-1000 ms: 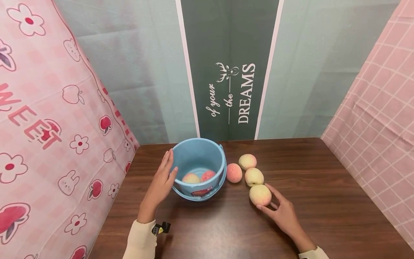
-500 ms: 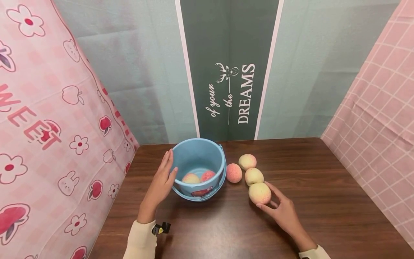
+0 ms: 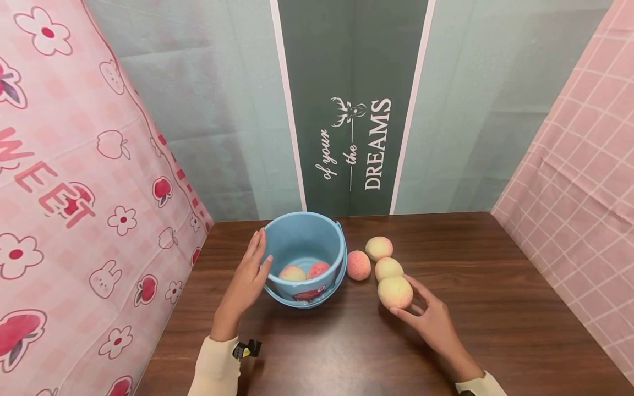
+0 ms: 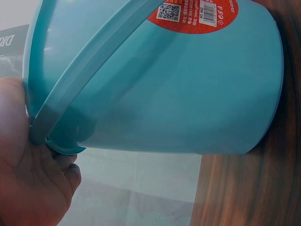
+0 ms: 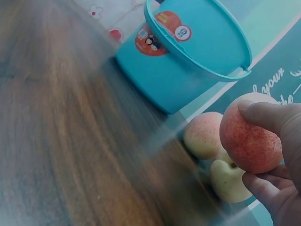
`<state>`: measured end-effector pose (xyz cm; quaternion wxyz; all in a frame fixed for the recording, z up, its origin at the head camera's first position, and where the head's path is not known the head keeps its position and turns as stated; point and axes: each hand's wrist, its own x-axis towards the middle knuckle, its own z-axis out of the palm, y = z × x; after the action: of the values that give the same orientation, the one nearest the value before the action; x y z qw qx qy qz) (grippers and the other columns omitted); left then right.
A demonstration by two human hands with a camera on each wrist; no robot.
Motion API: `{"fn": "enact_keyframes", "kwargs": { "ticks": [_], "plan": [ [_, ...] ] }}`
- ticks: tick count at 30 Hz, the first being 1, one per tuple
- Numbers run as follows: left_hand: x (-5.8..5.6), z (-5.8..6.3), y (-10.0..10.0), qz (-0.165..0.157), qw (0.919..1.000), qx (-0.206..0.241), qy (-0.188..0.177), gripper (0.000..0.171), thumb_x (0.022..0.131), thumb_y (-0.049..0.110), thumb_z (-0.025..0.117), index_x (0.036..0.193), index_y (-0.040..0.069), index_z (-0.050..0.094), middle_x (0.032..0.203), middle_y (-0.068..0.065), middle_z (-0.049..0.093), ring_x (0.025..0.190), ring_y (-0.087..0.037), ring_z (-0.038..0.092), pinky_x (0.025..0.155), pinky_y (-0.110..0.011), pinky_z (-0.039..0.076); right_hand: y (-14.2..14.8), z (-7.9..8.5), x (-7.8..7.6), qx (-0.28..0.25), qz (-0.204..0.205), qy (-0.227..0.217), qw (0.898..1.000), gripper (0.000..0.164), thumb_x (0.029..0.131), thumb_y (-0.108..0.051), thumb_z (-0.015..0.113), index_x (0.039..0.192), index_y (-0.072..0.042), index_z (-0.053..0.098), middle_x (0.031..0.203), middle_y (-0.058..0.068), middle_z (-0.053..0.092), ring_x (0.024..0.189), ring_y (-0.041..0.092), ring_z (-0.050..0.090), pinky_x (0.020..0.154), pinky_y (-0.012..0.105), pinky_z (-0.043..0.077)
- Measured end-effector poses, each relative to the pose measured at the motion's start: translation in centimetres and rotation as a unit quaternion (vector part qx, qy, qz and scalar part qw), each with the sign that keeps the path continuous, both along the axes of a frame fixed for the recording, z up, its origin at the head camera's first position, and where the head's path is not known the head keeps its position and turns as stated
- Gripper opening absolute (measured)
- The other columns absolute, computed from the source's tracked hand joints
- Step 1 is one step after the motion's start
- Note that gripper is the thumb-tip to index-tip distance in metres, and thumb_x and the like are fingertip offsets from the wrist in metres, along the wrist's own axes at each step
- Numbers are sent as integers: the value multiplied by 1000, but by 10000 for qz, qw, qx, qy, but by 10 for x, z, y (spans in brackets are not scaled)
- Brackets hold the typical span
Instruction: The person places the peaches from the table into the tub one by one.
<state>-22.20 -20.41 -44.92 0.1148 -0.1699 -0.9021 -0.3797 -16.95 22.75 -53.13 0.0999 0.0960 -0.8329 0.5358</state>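
Observation:
My right hand pinches a yellow peach with a pink blush between thumb and fingers. In the right wrist view this peach is raised above other peaches. Just behind it lies a pale yellow peach, partly covered. Another yellow-pink peach and a redder peach rest beside the blue bucket. My left hand holds the bucket's left rim, thumb over the edge and fingers outside, seen near the handle hinge in the left wrist view. Inside the bucket are a yellowish peach and a red one.
The brown wooden table carries everything. A grey-green cloth hangs at its back edge. Pink patterned cloths stand at the left and right. The bucket's handle hangs down along its side.
My right hand has moved the held peach slightly up and to the left in the head view, covering more of the peach behind. The left hand and bucket stay in place.

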Motion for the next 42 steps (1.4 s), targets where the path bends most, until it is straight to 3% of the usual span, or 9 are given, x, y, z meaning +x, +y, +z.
{"fn": "enact_keyframes", "kwargs": {
  "ticks": [6,12,15,42],
  "plan": [
    [0,0,0,-3,10000,9,-7,68,108,34,47,164,14,13,170,2,6,156,-24,7,118,-58,23,-5,7,-2,-127,-10,-50,9999,80,79,-19,89,149,-13,51,150,17,50,130,32,54,88,19,53],
    [0,0,0,5,10000,-7,-11,69,108,34,47,164,13,13,170,2,7,157,-25,7,117,-59,23,-9,10,-3,-150,-13,-26,9999,80,78,-18,89,148,-11,51,150,17,49,124,-5,52,88,17,53],
    [0,0,1,8,10000,4,-10,69,108,34,47,164,14,13,170,3,6,157,-23,7,118,-58,23,-10,11,-4,-205,16,-25,9998,80,78,-16,90,148,-11,51,150,17,49,121,-13,49,88,17,52],
    [0,0,0,11,10000,-16,-21,68,108,34,46,164,14,13,170,3,6,157,-23,7,118,-58,22,-20,30,-16,-454,-65,149,9988,81,76,-15,91,147,-14,53,144,11,57,120,-7,55,87,17,53]
  ]
}}
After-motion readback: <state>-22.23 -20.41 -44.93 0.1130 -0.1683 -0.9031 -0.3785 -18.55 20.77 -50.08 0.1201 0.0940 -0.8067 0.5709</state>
